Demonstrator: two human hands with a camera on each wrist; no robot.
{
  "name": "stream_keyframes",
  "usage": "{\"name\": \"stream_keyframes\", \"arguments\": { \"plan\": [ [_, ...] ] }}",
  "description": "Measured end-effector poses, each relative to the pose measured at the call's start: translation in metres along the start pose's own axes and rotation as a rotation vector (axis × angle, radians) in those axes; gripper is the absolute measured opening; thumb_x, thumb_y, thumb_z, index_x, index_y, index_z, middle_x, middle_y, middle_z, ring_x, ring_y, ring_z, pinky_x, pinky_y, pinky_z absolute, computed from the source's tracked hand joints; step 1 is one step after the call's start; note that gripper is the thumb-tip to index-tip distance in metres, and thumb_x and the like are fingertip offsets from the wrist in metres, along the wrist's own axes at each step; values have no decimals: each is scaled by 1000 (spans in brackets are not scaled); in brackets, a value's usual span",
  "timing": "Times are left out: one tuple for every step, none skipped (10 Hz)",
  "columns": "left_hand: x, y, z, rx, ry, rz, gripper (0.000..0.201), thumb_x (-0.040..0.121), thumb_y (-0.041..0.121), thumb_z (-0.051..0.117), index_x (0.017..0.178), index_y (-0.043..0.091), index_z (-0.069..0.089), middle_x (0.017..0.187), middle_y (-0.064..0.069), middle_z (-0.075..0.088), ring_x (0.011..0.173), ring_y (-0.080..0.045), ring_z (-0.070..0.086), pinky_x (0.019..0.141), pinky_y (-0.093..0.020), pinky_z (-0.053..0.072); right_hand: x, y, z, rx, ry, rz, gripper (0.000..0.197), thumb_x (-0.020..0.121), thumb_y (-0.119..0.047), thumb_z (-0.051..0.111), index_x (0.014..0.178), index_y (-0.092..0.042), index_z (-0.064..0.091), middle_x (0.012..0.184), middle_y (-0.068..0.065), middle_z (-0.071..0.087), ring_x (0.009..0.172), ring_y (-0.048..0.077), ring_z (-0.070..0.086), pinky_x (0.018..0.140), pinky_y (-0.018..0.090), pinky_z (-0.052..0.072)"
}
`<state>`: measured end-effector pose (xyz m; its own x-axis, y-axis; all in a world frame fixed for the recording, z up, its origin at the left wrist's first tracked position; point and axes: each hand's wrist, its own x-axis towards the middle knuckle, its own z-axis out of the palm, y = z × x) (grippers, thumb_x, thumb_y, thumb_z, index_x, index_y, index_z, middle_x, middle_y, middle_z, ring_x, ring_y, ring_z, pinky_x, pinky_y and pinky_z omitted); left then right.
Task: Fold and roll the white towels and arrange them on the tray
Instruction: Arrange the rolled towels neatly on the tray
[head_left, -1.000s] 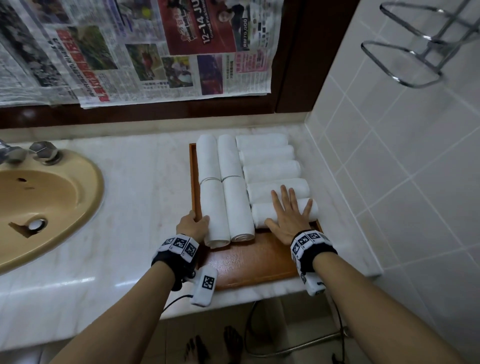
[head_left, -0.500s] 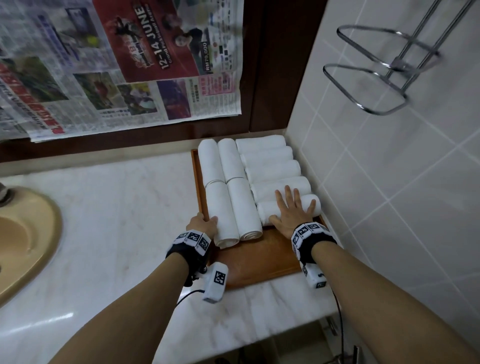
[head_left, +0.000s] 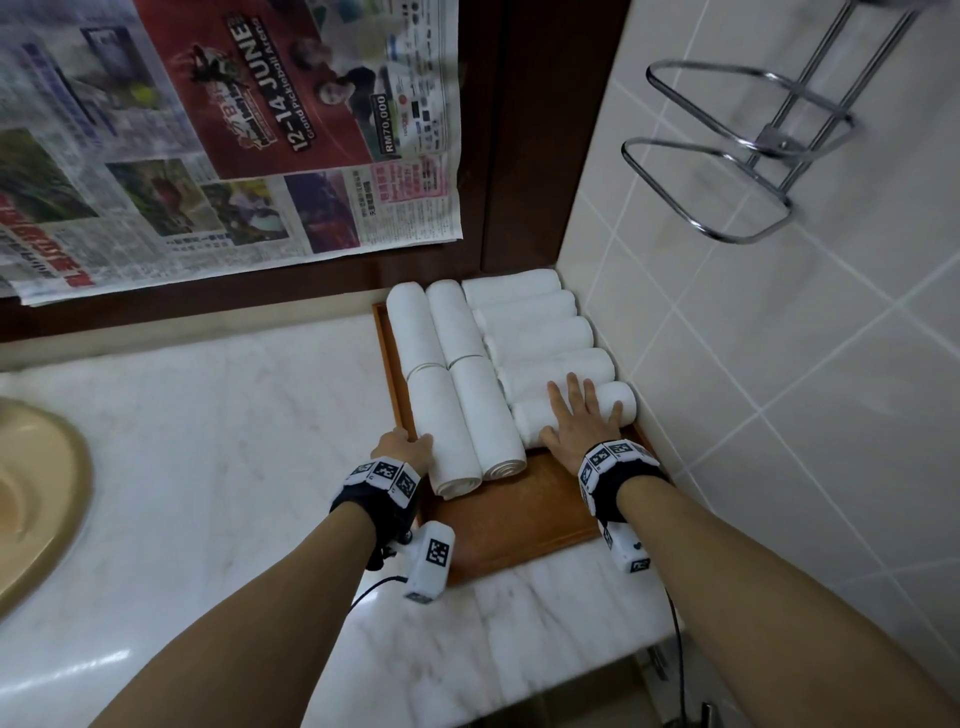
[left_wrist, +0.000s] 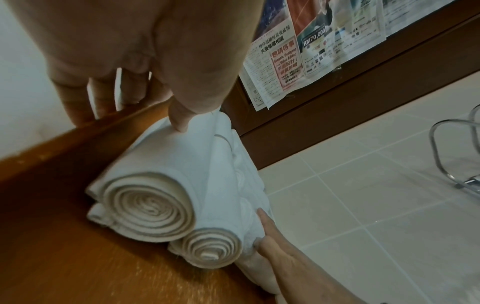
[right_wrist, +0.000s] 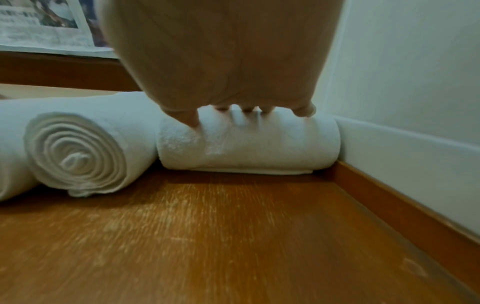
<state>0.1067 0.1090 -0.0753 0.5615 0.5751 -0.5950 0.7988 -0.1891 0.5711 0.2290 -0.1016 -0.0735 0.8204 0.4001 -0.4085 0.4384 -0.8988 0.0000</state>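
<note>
A wooden tray (head_left: 514, 525) lies in the counter's right corner, its far part packed with several rolled white towels. My left hand (head_left: 402, 447) straddles the tray's left rim: its thumb (left_wrist: 179, 121) sits on the near-left roll (head_left: 441, 426), its fingers (left_wrist: 78, 96) go down outside the rim. My right hand (head_left: 576, 421) lies flat, fingers spread, on the nearest crosswise roll (head_left: 623, 405). In the right wrist view that roll (right_wrist: 246, 144) lies on the tray floor (right_wrist: 207, 236), with one end near the wall.
A tiled wall (head_left: 779, 364) runs right beside the tray, with a chrome wire rack (head_left: 727, 156) above. Newspaper (head_left: 234, 145) covers the dark back panel. A beige sink (head_left: 36, 493) is at the far left of the marble counter (head_left: 208, 441).
The head view has swung right and closer, so the sink has slid to the left edge. Both hands keep their places on the tray and the rolls.
</note>
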Motion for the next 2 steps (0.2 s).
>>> {"name": "stream_keyframes", "arguments": {
  "plan": [
    [2,-2,-6,-39,-87,-8,53,97,29,53,141,4,42,137,-15,53,121,-33,53,97,-34,44,-10,-8,-7,27,-33,12,63,101,-33,28,154,-26,-5,160,2,-19,147,24,-16,115,63,0],
    [4,-2,-11,-30,-98,11,46,97,27,53,135,1,49,133,-19,55,119,-35,55,97,-38,47,-14,-19,-20,82,4,14,59,103,-33,28,154,-25,0,160,3,-19,147,23,-16,115,61,0]
  ]
}}
